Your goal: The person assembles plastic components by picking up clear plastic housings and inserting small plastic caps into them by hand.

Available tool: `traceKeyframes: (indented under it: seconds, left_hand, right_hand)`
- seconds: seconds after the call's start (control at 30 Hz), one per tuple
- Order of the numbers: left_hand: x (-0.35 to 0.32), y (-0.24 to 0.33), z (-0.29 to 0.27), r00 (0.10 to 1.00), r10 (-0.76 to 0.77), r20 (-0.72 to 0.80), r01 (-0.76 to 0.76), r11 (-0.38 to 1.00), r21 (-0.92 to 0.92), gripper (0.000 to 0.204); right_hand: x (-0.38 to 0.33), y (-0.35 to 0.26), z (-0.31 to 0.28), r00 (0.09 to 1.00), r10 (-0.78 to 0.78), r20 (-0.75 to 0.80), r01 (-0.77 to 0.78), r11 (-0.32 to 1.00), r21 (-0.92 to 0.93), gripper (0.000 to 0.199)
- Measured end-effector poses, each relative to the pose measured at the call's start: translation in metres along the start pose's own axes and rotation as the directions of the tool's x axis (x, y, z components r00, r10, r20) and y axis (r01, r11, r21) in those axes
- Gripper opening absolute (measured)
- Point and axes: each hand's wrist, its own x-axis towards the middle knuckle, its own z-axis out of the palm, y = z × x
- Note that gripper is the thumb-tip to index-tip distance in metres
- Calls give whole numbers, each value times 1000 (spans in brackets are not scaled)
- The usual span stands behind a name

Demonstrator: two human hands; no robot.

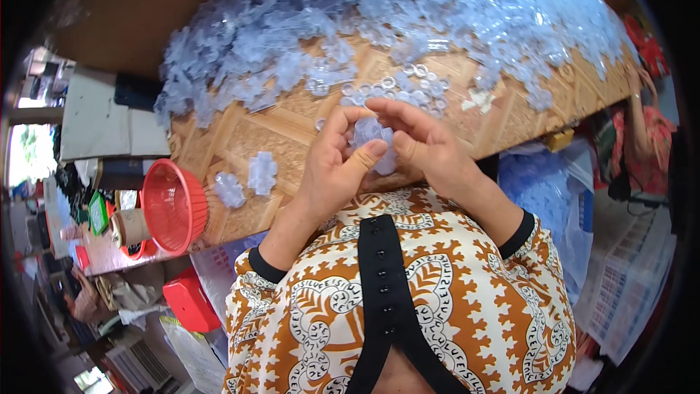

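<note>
Close to my body, at the table's near edge, a translucent bluish plastic piece with a lobed outline (370, 131) is held between both hands. My left hand (332, 160) grips it with the thumb across its front. My right hand (430, 147) closes on its other side, fingertips meeting the left ones above it. Just beyond my hands lie many small clear ring-shaped parts (417, 91). Two similar plastic pieces, one squarish (262, 173) and one rounder (230, 190), rest on the table to the left of my hands.
A large heap of clear plastic pieces (437, 7) covers the far side of the patterned wooden table (251, 131). A red plastic basket (173, 208) stands at the left edge. Bluish bags (543, 190) hang below the table at right. Another person's arm (638, 124) shows at far right.
</note>
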Motion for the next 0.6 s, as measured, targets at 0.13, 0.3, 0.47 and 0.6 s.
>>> traceKeyframes:
  seconds: [0.13,0.3,0.47,0.6]
  left_hand:
    - [-17,21,-40,810,576,-110,-141,373,917,32]
    - [-66,17,-101,766,641,56,106,-211,972,32]
    - [-132,20,-105,873,351,-340,338,68,939,31]
    - [-195,31,-96,809,183,-559,584,-148,798,36]
  right_hand:
    - [-9,18,-2,993,84,88,-92,992,90,52]
    - [3,11,-11,1000,9,-3,-8,997,75,37]
    - [12,8,-10,998,53,21,-53,998,25,33]
    - [18,12,-7,998,37,57,-34,998,-49,30]
